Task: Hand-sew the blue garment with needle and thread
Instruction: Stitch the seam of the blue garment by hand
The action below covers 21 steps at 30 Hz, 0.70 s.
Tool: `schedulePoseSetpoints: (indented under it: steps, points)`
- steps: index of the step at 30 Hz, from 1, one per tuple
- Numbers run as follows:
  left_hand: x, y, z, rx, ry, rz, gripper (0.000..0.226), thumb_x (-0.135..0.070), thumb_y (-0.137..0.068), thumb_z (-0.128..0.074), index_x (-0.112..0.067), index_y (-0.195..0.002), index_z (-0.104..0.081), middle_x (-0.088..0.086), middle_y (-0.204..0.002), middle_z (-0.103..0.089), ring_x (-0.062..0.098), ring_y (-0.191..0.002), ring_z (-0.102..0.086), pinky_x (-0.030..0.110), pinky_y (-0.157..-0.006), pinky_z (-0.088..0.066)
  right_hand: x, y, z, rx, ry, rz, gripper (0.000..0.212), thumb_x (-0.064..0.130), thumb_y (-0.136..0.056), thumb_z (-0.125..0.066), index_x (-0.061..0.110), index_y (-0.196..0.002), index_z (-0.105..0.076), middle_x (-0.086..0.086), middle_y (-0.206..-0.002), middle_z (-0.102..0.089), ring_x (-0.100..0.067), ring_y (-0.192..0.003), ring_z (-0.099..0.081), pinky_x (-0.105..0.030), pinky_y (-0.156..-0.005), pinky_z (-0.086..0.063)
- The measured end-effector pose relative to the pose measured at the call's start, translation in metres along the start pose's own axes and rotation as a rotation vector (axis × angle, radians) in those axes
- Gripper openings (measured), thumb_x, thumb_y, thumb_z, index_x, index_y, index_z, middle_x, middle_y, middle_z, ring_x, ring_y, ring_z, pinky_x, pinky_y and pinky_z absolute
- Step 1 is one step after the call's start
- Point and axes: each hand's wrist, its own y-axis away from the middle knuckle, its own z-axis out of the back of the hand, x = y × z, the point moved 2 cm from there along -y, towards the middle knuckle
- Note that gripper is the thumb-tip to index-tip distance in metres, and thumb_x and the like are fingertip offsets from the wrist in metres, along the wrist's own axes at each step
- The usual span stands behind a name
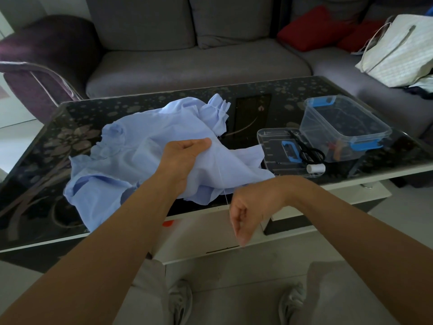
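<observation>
Sewing is looking under way but unfinished. The left hand (187, 153) is gripping a raised fold of the blue garment (131, 156), which is lying crumpled across the middle of the tabletop (35, 184). The right hand (243, 219), at lower centre, is curling its fingers on a thread (222, 184) running taut from the cloth. The needle is too small to make out, and no finished seam is showing. At right, a clear box (344, 127) is holding a few small reddish items. Its lid (271, 146) is carrying scissors (309, 150) and a white spool (315, 168).
</observation>
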Motion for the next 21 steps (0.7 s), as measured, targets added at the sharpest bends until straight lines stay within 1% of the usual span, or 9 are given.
schedulePoseSetpoints:
  steps: [1,3,6,8,11,13,15,17,21]
  points:
    - [0.0,0.001,-0.001,0.004,-0.004,-0.004,0.015,-0.023,-0.087,-0.072,-0.019,-0.073,-0.069,-0.002,-0.088,-0.069,0.019,-0.093,-0.062,0.03,-0.085,-0.051,-0.001,0.001,0.0,0.007,0.016,-0.026,0.004,0.026,-0.084,-0.074,0.028,-0.083,-0.071,0.03,-0.067,-0.064,0.015,-0.068,-0.057,-0.021,-0.081,-0.044]
    - [0.0,0.002,-0.001,0.005,-0.012,-0.012,0.015,-0.024,-0.087,-0.071,-0.019,-0.074,-0.068,-0.001,-0.09,-0.068,0.018,-0.092,-0.061,0.028,-0.08,-0.051,-0.006,0.003,0.007,-0.125,0.018,-0.029,0.009,0.024,-0.084,-0.074,0.022,-0.093,-0.074,0.03,-0.069,-0.064,0.012,-0.069,-0.058,-0.022,-0.085,-0.045]
    - [0.0,0.003,-0.002,0.021,-0.009,-0.011,0.012,-0.024,-0.088,-0.07,-0.017,-0.078,-0.068,0.008,-0.102,-0.068,0.025,-0.102,-0.061,0.035,-0.089,-0.052,-0.01,0.009,0.024,-0.576,-0.138,0.038,0.008,0.017,-0.087,-0.071,0.015,-0.094,-0.073,0.02,-0.07,-0.068,0.0,-0.064,-0.062,-0.018,-0.074,-0.052]
    - [-0.001,0.004,-0.002,0.038,0.009,-0.01,0.012,-0.021,-0.089,-0.069,-0.016,-0.078,-0.069,0.012,-0.105,-0.068,0.031,-0.108,-0.062,0.04,-0.096,-0.051,-0.012,0.01,0.032,-0.903,-0.264,0.092,0.004,0.011,-0.088,-0.068,0.009,-0.088,-0.071,0.022,-0.051,-0.058,0.002,-0.048,-0.052,-0.008,-0.057,-0.041]
    - [-0.001,0.004,-0.003,0.042,0.009,0.015,0.009,-0.022,-0.087,-0.071,-0.014,-0.082,-0.071,0.016,-0.11,-0.07,0.033,-0.11,-0.062,0.044,-0.1,-0.05,-0.01,0.003,0.035,-1.209,-0.311,0.165,0.006,0.012,-0.086,-0.07,0.011,-0.08,-0.068,0.012,-0.042,-0.047,-0.004,-0.041,-0.04,-0.01,-0.051,-0.034]
    - [-0.001,0.005,-0.005,0.06,0.031,0.043,0.009,-0.021,-0.086,-0.072,-0.012,-0.085,-0.073,0.014,-0.106,-0.072,0.031,-0.106,-0.064,0.041,-0.096,-0.053,-0.009,-0.001,0.035,-1.313,-0.303,0.213,0.009,0.016,-0.085,-0.073,0.015,-0.079,-0.067,-0.003,-0.048,-0.048,-0.007,-0.044,-0.037,-0.019,-0.053,-0.038]
    - [-0.001,0.006,-0.007,0.085,0.045,0.061,0.007,-0.019,-0.086,-0.071,-0.012,-0.084,-0.073,0.007,-0.093,-0.074,0.024,-0.094,-0.067,0.03,-0.084,-0.057,-0.008,-0.004,0.036,-1.392,-0.291,0.229,0.01,0.02,-0.084,-0.075,0.015,-0.08,-0.067,-0.015,-0.053,-0.051,-0.008,-0.046,-0.036,-0.029,-0.054,-0.04]
    - [-0.003,0.007,-0.008,0.098,0.042,0.079,0.007,-0.02,-0.086,-0.072,-0.013,-0.084,-0.074,0.005,-0.089,-0.074,0.021,-0.089,-0.068,0.026,-0.078,-0.056,-0.007,-0.005,0.036,-1.443,-0.26,0.225,0.012,0.024,-0.082,-0.076,0.016,-0.081,-0.068,-0.015,-0.055,-0.053,-0.008,-0.047,-0.037,-0.033,-0.053,-0.04]
    - [-0.003,0.008,-0.009,0.062,0.037,0.117,0.024,-0.024,-0.085,-0.073,-0.008,-0.104,-0.071,0.014,-0.109,-0.07,0.028,-0.105,-0.065,0.037,-0.092,-0.054,-0.009,-0.008,0.038,-1.458,-0.205,0.168,0.014,0.032,-0.081,-0.077,0.021,-0.081,-0.068,0.0,-0.054,-0.053,-0.007,-0.046,-0.04,-0.026,-0.053,-0.039]
